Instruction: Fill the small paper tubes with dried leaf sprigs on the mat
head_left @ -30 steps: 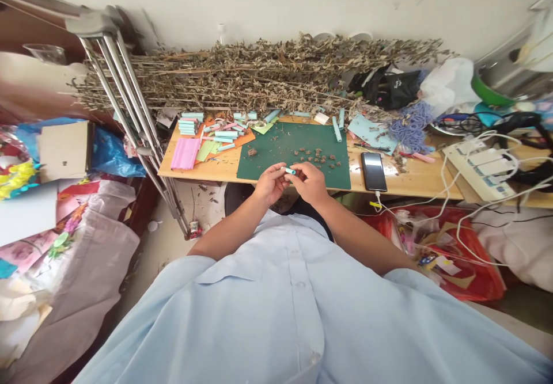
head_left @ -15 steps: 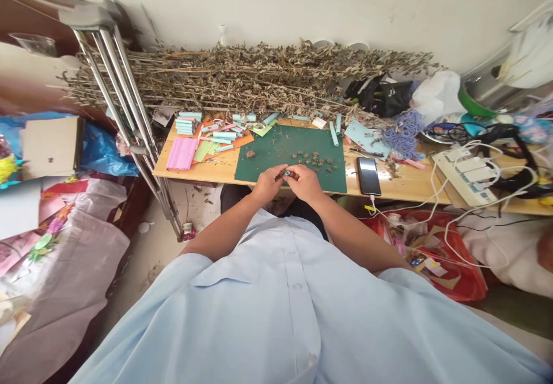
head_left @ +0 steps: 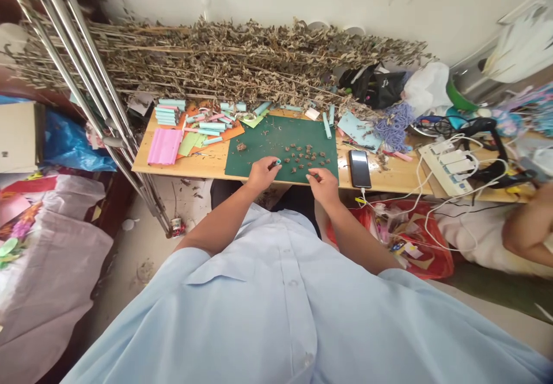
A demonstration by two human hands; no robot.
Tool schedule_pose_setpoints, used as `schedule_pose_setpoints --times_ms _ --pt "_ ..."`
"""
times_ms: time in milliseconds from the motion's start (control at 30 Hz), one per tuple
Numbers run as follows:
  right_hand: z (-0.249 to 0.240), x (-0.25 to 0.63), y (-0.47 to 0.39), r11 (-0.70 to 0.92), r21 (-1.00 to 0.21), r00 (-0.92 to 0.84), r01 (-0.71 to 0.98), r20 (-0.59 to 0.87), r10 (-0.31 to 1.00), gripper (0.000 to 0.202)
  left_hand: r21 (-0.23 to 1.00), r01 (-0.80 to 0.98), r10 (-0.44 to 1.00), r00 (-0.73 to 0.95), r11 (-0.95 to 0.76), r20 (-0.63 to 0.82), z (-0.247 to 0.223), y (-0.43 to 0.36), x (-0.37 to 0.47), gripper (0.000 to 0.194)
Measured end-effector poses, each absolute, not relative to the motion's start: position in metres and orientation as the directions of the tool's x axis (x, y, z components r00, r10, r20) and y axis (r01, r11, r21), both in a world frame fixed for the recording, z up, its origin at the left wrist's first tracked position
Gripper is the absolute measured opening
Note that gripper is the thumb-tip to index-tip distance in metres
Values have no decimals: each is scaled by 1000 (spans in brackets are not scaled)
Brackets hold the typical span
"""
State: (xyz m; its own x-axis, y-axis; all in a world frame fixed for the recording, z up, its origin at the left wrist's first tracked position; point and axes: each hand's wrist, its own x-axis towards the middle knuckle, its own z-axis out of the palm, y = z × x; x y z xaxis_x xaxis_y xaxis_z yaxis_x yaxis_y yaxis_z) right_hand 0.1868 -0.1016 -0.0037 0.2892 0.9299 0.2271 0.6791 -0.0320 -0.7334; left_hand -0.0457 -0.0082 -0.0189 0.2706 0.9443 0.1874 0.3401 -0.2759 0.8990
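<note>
My left hand [head_left: 263, 174] is closed over the front edge of the green mat [head_left: 259, 136]. Between its fingertips pokes out the end of a small light-blue paper tube [head_left: 277, 161]; the rest is hidden by the fingers. My right hand [head_left: 325, 186] is apart from it, at the mat's front right, thumb and fingers drawn together in a pinch. Whatever those fingertips hold, if anything, is too small to tell. Several small brown clumps of crumbled dry plant [head_left: 307, 155] lie on the mat just beyond my right hand. One larger clump [head_left: 241, 147] sits at the mat's left.
Rolled blue paper tubes [head_left: 211, 126] and a pink sheet [head_left: 165, 146] lie left. Dried plant stalks [head_left: 216, 56] stretch along the wall. A phone [head_left: 359, 168] and power strip [head_left: 447, 165] are at right. Crutches [head_left: 86, 79] stand left. Another person's arm [head_left: 529, 228] shows far right.
My hands were together around the blue tube; now they are apart. The left keeps the tube and the right has moved rightward, close to the clumps. The view has shifted slightly.
</note>
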Motion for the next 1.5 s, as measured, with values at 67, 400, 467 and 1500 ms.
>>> schedule_pose_setpoints --times_ms 67,400,467,1500 --pt "-5 185 -98 -9 -719 242 694 222 944 24 903 332 945 268 -273 187 -22 -8 -46 19" --pt "-3 158 -71 25 -553 73 833 155 985 28 899 314 931 299 -305 211 -17 -12 -47 18" --pt "-1 156 -67 11 -506 60 862 123 991 26 889 326 925 309 -322 221 -16 -13 -47 18" --pt "0 150 -62 69 -510 -14 858 110 994 22 854 328 883 383 -404 271 -15 -13 -51 19"
